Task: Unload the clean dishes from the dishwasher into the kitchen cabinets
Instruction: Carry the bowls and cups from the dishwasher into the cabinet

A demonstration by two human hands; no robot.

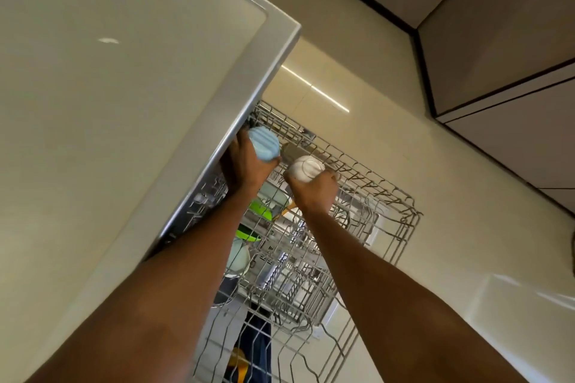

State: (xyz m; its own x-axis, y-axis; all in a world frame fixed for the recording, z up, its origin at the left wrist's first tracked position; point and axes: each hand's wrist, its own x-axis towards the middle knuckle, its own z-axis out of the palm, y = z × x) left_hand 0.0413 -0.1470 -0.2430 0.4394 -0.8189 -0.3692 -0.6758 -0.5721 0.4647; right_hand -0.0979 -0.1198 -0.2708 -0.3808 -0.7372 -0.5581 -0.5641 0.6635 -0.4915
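My left hand (245, 162) grips a pale blue cup (264, 144) with a smooth, matt ribbed skin; my right hand (314, 193) holds a white cup (306, 167), glossy like glazed ceramic. The rack (357, 196) is bare grey metal wire (dull rather than shiny). The counter (124, 78) is smooth and faintly glossy, and the floor (389, 121) is polished tile.

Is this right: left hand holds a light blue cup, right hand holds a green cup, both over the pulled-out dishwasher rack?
One thing is off. In the head view the right hand grips a white cup, not a green one; the green pieces sit lower in the rack. The rest stands: the left hand holds the light blue cup, and both are over the pulled-out rack.
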